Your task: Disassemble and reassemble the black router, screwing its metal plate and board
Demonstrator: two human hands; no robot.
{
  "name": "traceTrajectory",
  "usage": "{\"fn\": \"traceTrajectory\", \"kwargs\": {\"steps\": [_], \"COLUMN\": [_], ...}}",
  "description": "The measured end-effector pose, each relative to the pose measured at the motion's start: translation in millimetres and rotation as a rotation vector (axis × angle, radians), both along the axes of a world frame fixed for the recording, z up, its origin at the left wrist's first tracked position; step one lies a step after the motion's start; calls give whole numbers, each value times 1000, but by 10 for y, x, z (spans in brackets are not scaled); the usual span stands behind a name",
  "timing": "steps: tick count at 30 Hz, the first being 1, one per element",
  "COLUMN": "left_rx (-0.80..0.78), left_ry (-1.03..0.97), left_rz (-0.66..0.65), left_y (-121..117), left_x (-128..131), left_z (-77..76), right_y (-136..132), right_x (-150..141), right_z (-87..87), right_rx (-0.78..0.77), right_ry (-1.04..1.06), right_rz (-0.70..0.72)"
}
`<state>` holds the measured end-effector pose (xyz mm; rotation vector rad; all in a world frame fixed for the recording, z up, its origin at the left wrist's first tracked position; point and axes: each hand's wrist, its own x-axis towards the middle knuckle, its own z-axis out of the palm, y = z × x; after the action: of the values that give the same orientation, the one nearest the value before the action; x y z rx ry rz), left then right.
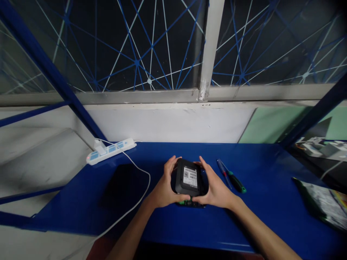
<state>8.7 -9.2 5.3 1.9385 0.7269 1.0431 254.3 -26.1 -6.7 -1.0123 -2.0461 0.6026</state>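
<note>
A black plastic device cover with a white printed label is held between my two hands, slightly tilted. My left hand grips its left side, thumb along the near edge and fingers around the far corner. On the opposite side my right hand curves around it, its thumb tip at the near edge close to the left thumb. Below the cover, part of a green circuit board and a dark lower piece show. The cover hides most of these. Just right of my right hand lies a green-handled screwdriver beside a thin red tool.
A white power strip with a plug sits at the back left of the blue table. Its white cable runs toward the front. A dark flat object lies on the left. A printed plastic bag is at right.
</note>
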Motion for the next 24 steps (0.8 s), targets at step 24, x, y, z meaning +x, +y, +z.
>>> {"fn": "traceTrajectory", "kwargs": {"steps": [24], "left_rx": [148], "left_ry": [520], "left_rz": [32], "left_y": [145], "left_x": [-82], "left_z": [84], "right_y": [-36], "right_x": [136], "right_z": [116], "right_rx": [82], "right_ry": [-225], "right_rz": [-43]}}
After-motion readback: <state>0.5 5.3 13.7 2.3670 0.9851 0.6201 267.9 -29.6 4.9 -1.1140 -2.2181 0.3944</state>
